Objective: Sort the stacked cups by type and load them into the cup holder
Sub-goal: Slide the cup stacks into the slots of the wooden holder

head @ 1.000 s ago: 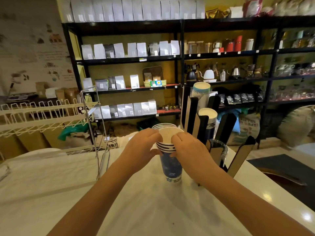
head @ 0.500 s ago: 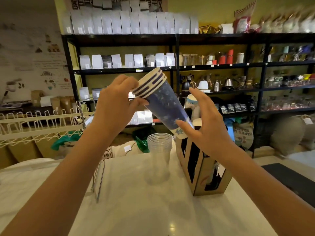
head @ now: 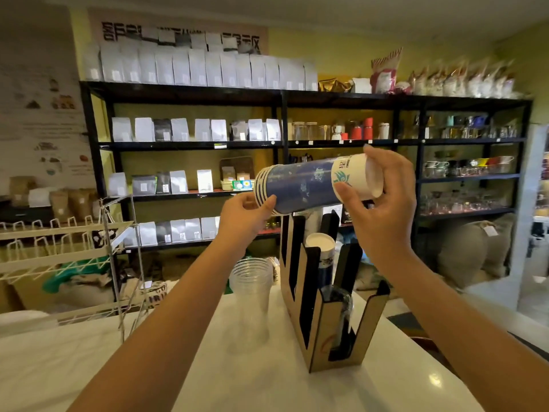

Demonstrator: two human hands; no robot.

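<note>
A stack of blue paper cups (head: 303, 185) lies almost level in the air above the cup holder, rims to the left, white base to the right. My left hand (head: 243, 215) grips the rim end from below. My right hand (head: 383, 197) clasps the base end. The black and tan cup holder (head: 315, 328) stands on the white counter, with an upturned paper cup stack (head: 322, 251) in a middle slot and clear cups low in the front slot. A stack of clear plastic cups (head: 251, 289) stands upright on the counter, left of the holder.
A white wire rack (head: 65, 239) stands at the counter's left. Black shelving (head: 282, 144) with bags, jars and kettles fills the wall behind. The white counter (head: 208, 367) runs under both arms, with its right edge close beside the holder.
Both hands lifted the blue paper cup stack off the counter and tipped it from upright to nearly level, above the holder. The clear cup stack behind it came into view.
</note>
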